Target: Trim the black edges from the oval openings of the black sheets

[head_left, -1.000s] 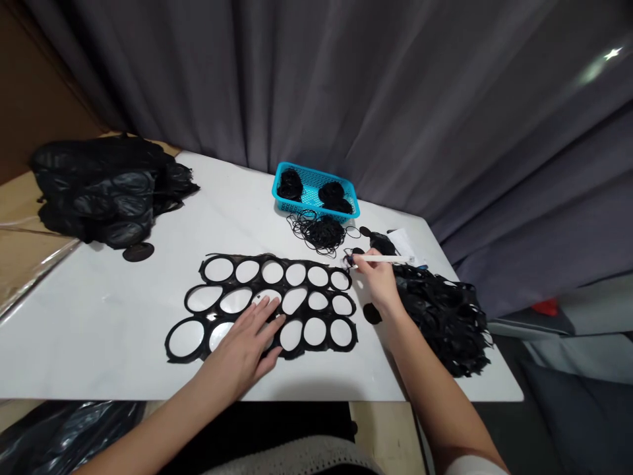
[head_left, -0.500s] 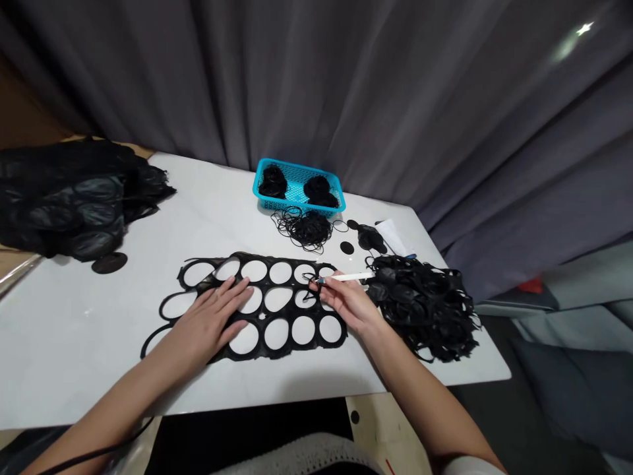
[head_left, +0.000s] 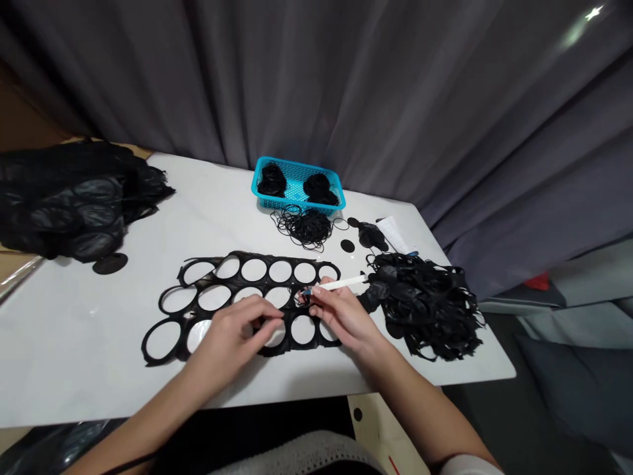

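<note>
A white counter (head_left: 99, 316) is carrying a black sheet of oval cut-outs (head_left: 257, 257) near its front edge, the long axis running left to right. Most openings are showing bare counter; the lower-left one is looking glossy. A heap of black scraps (head_left: 425, 307) is sitting toward the right edge, a dark bundle (head_left: 74, 204) at the left end, and a blue basket (head_left: 291, 160) along the back edge. The right hand (head_left: 343, 316) is pinching a white pen-like tool (head_left: 336, 284) over the sheet; the left hand (head_left: 232, 336) is curling above it, its hold impossible to tell.
</note>
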{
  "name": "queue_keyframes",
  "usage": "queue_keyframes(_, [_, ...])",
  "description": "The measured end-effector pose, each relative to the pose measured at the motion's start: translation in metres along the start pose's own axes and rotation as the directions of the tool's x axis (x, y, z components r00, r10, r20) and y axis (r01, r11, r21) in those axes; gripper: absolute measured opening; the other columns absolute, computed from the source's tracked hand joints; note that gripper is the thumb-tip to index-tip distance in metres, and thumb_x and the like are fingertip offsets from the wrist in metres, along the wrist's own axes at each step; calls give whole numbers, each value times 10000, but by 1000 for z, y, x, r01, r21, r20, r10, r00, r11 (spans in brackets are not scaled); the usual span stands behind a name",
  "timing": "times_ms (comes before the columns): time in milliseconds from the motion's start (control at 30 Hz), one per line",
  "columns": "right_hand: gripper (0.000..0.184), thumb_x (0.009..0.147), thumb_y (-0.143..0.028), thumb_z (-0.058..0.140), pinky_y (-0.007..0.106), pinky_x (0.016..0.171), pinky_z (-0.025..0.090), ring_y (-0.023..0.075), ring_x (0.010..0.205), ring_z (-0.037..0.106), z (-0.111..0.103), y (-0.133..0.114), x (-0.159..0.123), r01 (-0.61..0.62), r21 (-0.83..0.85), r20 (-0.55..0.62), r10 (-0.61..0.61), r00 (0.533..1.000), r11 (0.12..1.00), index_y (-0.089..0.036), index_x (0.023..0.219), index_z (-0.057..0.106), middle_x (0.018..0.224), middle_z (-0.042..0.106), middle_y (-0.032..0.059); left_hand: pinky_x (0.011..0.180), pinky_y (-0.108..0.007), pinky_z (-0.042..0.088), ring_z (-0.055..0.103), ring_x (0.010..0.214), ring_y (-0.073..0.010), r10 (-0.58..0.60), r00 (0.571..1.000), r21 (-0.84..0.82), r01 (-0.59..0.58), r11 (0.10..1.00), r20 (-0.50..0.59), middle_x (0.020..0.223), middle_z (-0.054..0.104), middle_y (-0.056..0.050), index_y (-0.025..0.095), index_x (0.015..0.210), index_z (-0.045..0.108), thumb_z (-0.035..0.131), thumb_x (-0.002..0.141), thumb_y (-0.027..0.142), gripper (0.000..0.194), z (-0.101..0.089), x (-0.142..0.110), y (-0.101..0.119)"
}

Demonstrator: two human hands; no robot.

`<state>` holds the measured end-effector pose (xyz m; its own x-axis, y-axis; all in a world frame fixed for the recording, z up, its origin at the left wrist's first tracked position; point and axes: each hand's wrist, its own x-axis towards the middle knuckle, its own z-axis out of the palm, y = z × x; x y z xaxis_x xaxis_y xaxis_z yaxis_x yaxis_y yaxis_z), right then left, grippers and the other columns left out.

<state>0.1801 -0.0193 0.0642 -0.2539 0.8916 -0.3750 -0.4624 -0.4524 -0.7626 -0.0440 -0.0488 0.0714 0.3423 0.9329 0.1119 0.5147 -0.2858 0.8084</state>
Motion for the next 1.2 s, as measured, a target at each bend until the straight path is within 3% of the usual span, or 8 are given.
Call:
queue_keyframes(100, [369,725,-339,882,178,585,495,90,676,639,14,7,-8,34,-9,34,-34,999,999,-179,728,550,787,694,1,675,-253,482,661,766,-166,-98,995,-149,95,984,-9,865,727,5,252,950,708,614,942,403,178,13,6,14])
queue_keyframes(200, [399,733,-362,878,180,557,457,69,587,584,23,12,-14,70,-26,33,-69,997,997,-184,706,523,740,660,-21,679,-256,480,653,764,-165,-166,984,-238,147,960,-63,843,716,8,236,913,668,661,908,416,181,16,10,13])
queue_keyframes(367, [385,744,-377,869,194,589,470,88,632,603,33,13,-22,114,-21,32,-114,993,993,-191,719,533,778,687,2,704,-262,486,640,797,-166,-223,970,-373,173,912,-95,874,689,4,233,974,624,688,884,408,207,11,8,5])
queue_keyframes(500, [382,755,-382,860,204,592,472,97,642,612,36,16,-24,150,-25,-5,-150,989,988,-200,732,526,821,713,15,680,-254,445,576,730,-148,-209,957,-328,135,935,-202,792,630,13,224,824,633,668,902,406,201,6,2,11])
queue_keyframes(600, [365,778,-390,839,224,620,489,96,631,608,38,20,-24,211,-80,-32,-214,976,974,-204,734,528,867,723,17,684,-259,429,575,734,-157,-167,981,-303,130,944,-98,762,626,3,224,796,695,635,916,414,233,3,0,19])
queue_keyframes(700, [319,819,-400,796,261,709,524,132,728,645,40,22,-27,288,-212,-36,-302,953,934,-214,740,548,853,712,13,659,-258,423,564,711,-158,-200,980,-363,178,915,-22,753,635,-2,219,846,723,619,911,434,247,2,1,22])
queue_keyframes(1000, [205,901,-361,683,296,776,537,180,875,659,48,23,-35,392,-489,14,-443,896,779,-212,784,602,887,689,37,660,-258,455,563,713,-156,-260,964,-540,249,804,57,775,647,-17,184,850,681,670,847,452,268,1,2,19])
queue_keyframes(1200, [150,929,-293,625,302,784,525,186,892,674,50,28,-38,450,-617,73,-522,850,646,-218,802,603,924,712,46,652,-251,436,545,704,-148,-285,958,-575,254,778,37,759,632,-13,173,840,694,684,846,426,253,7,0,14])
